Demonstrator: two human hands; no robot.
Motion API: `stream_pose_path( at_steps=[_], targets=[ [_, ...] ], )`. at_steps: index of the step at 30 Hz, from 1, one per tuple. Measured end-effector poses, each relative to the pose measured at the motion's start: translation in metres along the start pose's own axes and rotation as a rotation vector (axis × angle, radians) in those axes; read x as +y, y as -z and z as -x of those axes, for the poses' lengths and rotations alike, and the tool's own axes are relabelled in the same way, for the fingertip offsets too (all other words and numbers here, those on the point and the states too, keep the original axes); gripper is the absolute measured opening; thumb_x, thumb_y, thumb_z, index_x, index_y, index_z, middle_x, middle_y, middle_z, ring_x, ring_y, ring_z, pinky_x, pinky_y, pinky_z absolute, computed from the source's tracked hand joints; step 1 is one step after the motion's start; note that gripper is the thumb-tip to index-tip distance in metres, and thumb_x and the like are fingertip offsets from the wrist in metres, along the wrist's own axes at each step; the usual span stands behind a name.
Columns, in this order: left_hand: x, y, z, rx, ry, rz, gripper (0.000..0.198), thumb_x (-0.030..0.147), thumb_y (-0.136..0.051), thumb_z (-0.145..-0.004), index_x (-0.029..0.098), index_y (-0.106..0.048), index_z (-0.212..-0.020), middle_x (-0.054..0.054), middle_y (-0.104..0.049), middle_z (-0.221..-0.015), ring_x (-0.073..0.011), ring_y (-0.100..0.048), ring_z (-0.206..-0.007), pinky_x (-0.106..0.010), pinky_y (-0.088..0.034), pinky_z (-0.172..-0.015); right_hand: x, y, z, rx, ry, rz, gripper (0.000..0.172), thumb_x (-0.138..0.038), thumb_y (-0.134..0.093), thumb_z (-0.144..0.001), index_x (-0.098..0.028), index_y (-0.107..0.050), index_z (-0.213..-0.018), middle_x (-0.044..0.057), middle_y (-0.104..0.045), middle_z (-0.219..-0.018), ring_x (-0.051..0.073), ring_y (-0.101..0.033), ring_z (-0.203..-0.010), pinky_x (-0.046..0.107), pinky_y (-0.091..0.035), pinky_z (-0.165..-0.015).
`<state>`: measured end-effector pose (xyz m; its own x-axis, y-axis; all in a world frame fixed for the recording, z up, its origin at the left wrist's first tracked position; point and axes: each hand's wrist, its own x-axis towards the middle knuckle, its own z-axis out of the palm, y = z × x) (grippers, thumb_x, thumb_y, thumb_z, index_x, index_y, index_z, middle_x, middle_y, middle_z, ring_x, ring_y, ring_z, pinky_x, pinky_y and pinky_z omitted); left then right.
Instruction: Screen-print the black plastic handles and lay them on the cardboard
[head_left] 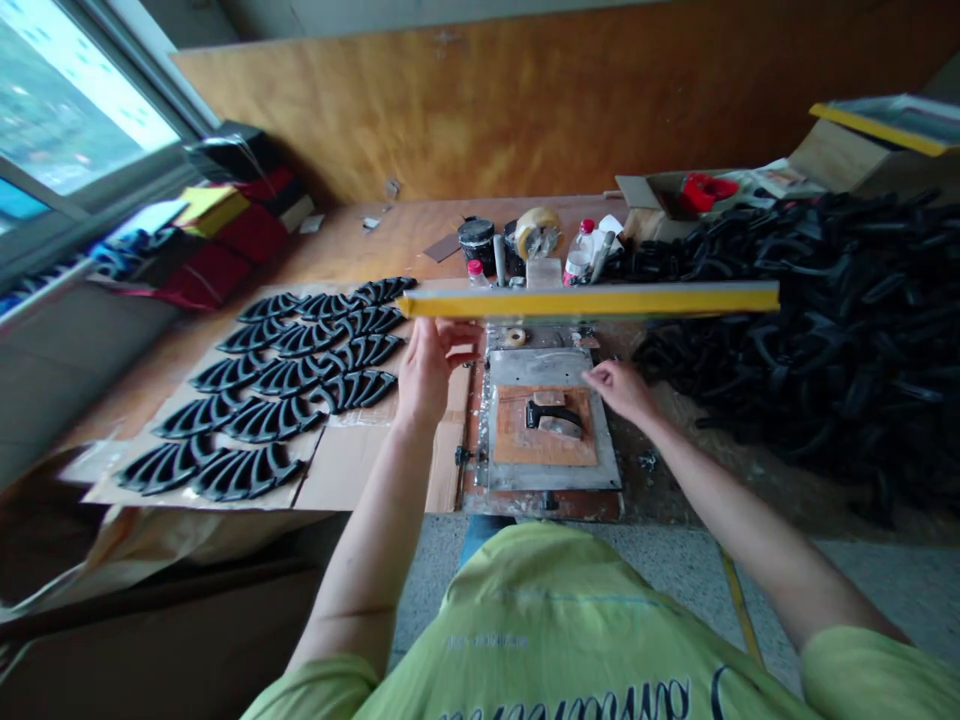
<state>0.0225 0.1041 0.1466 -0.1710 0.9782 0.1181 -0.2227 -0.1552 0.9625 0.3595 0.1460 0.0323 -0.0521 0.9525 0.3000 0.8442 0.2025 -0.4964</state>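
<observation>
My left hand (431, 368) reaches up to the left end of a long yellow-edged screen frame (600, 300), which is raised above the bench, and its fingers curl on the frame's underside. Under the frame lies a metal plate (604, 468) carrying an orange-brown board (517, 440), with a black plastic piece (551, 415) on the board. My right hand (621, 388) rests at the plate's right edge, fingers loosely stretched toward the black piece and holding nothing.
Rows of black fan-shaped pieces (285, 400) lie on cardboard (352, 470) to the left. A big heap of black parts (825, 320) fills the right. Jars, bottles and a tape roll (537, 232) stand behind the frame. Folded fabric (225, 250) lies by the window.
</observation>
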Motion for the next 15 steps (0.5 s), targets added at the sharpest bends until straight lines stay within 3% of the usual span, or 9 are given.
stream_pose_path(
  at_steps=[3, 6, 8, 10, 11, 13, 15],
  targets=[
    [0.011, -0.016, -0.024, -0.004, -0.026, 0.024, 0.043, 0.06, -0.045, -0.094, 0.023, -0.062, -0.107, -0.005, -0.07, -0.089, -0.0159, -0.069, -0.082, -0.028, -0.057, -0.067, -0.023, -0.042, 0.043, -0.197, 0.124, 0.088, 0.034, -0.052, -0.061, -0.09, -0.019, -0.067, -0.083, 0.009, -0.068, -0.09, 0.023, -0.064, -0.088, 0.034, -0.05, -0.081],
    [-0.004, -0.023, -0.005, 0.096, -0.019, 0.042, 0.039, 0.059, -0.052, -0.091, 0.024, -0.06, -0.107, -0.002, -0.069, -0.084, -0.0137, -0.068, -0.075, -0.025, -0.055, -0.065, -0.051, -0.061, 0.061, -0.322, 0.102, 0.205, 0.02, -0.036, -0.063, -0.092, -0.017, -0.063, -0.087, 0.012, -0.068, -0.095, 0.025, -0.062, -0.097, 0.034, -0.048, -0.083],
    [-0.029, -0.026, 0.029, 0.059, 0.158, 0.004, 0.045, 0.063, -0.059, -0.086, 0.021, -0.062, -0.101, -0.002, -0.068, -0.076, -0.0149, -0.067, -0.068, -0.025, -0.054, -0.059, -0.067, -0.062, 0.065, -0.358, -0.021, 0.199, 0.015, -0.031, -0.057, -0.097, -0.017, -0.061, -0.094, 0.011, -0.069, -0.092, 0.024, -0.063, -0.092, 0.032, -0.047, -0.078],
    [-0.059, -0.028, 0.071, -0.192, 0.549, -0.09, 0.052, 0.065, -0.069, -0.077, 0.017, -0.066, -0.097, -0.008, -0.071, -0.076, -0.022, -0.07, -0.072, -0.029, -0.054, -0.057, -0.084, -0.06, 0.073, -0.33, -0.092, 0.153, 0.016, -0.031, -0.051, -0.1, -0.018, -0.059, -0.099, 0.011, -0.068, -0.092, 0.023, -0.063, -0.09, 0.031, -0.046, -0.077],
    [-0.073, -0.029, 0.09, -0.25, 0.688, -0.091, 0.055, 0.065, -0.071, -0.074, 0.017, -0.067, -0.1, -0.01, -0.073, -0.081, -0.0254, -0.071, -0.079, -0.03, -0.054, -0.059, -0.093, -0.06, 0.079, -0.296, -0.078, 0.127, 0.016, -0.031, -0.05, -0.1, -0.018, -0.059, -0.099, 0.011, -0.068, -0.093, 0.023, -0.063, -0.091, 0.032, -0.047, -0.079],
    [-0.097, -0.031, 0.118, -0.238, 0.826, 0.008, 0.055, 0.068, -0.068, -0.075, 0.019, -0.066, -0.098, -0.01, -0.073, -0.088, -0.0265, -0.071, -0.088, -0.032, -0.056, -0.064, -0.111, -0.063, 0.094, -0.238, 0.064, 0.058, 0.015, -0.03, -0.05, -0.1, -0.019, -0.06, -0.097, 0.011, -0.067, -0.096, 0.024, -0.061, -0.096, 0.034, -0.047, -0.083],
    [-0.112, -0.026, 0.127, -0.13, 0.872, 0.111, 0.049, 0.066, -0.065, -0.078, 0.019, -0.064, -0.089, -0.008, -0.073, -0.085, -0.0233, -0.07, -0.087, -0.032, -0.056, -0.068, -0.12, -0.065, 0.102, -0.218, 0.276, -0.04, 0.012, -0.028, -0.053, -0.098, -0.02, -0.062, -0.096, 0.009, -0.066, -0.098, 0.024, -0.059, -0.099, 0.035, -0.048, -0.088]
  ],
)
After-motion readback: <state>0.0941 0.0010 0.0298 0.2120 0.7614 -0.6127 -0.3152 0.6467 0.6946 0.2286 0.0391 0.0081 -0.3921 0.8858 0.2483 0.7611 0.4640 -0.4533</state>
